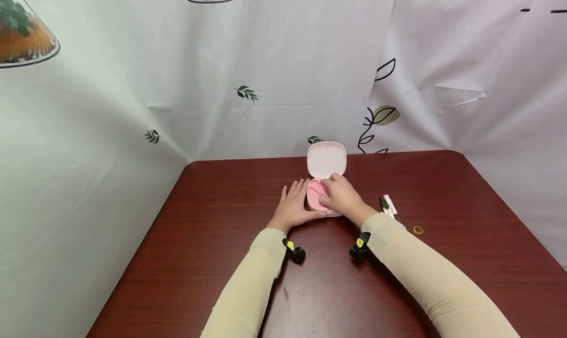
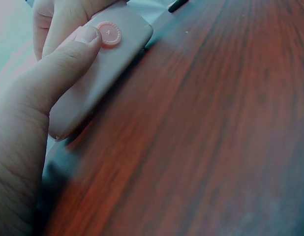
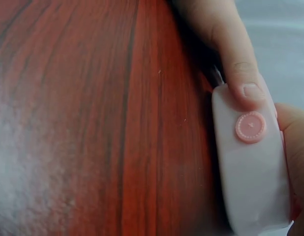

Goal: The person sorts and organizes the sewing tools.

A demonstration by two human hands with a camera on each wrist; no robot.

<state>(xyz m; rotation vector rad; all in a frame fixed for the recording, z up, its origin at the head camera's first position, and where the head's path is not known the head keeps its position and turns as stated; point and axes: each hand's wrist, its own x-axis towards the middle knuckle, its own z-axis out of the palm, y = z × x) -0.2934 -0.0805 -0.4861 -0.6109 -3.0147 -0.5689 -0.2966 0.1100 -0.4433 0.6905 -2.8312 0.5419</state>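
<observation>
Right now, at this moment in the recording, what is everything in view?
table: one, reddish brown, under everything
case: one, pale pink, on the table
lid: one, pale pink, raised at the case's back
insert: one, pink, inside the case
round button: one, pink, case front
slim item: one, dark and white, right of the case; identity unclear
small block: one, white with red marks, beside it
ring: one, gold, nearer the person
printed sheeting: count unclear, whitish, around the table
wrist cameras: two, black and yellow, at the wrists
sleeves: two, beige, both arms
left hand: one, bare, against the case
right hand: one, bare, over the insert
</observation>
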